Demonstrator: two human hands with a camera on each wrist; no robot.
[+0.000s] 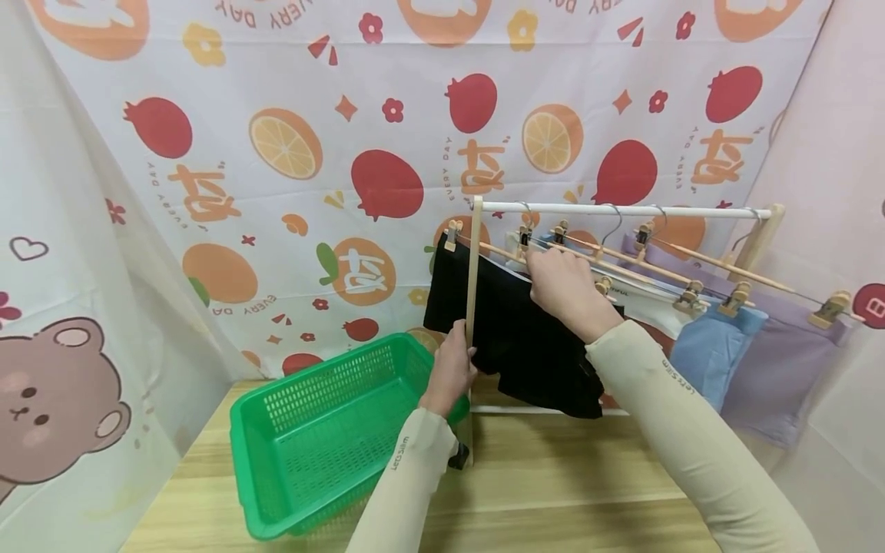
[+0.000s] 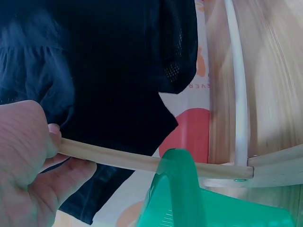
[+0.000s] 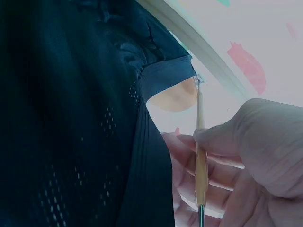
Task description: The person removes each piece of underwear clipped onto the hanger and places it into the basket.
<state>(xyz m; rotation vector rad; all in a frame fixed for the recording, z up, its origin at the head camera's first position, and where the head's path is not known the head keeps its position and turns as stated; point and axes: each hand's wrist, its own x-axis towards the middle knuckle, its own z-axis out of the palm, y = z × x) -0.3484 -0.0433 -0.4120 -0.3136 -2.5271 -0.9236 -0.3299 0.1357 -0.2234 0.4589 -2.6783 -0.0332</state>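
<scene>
A pair of black shorts point(image 1: 515, 338) hangs by its waist from a wooden clip hanger point(image 3: 201, 177). My right hand point(image 1: 570, 292) holds that hanger by its bar, thumb and fingers around the wood in the right wrist view. One hanger clip point(image 1: 452, 235) grips the shorts' far left corner, just past the rack's front post. My left hand point(image 1: 451, 369) grips the upright wooden post point(image 1: 474, 269) of a small clothes rack. Fingers and thumb close around this post in the left wrist view, with the black shorts behind it.
A green plastic basket point(image 1: 252, 453) stands left of the rack on the wooden table point(image 1: 539, 491). Under the rack's white rail point(image 1: 691, 210) hang white, blue shorts point(image 1: 715, 346) and purple shorts point(image 1: 781, 369) on clip hangers. A fruit-print curtain point(image 1: 442, 100) covers the back.
</scene>
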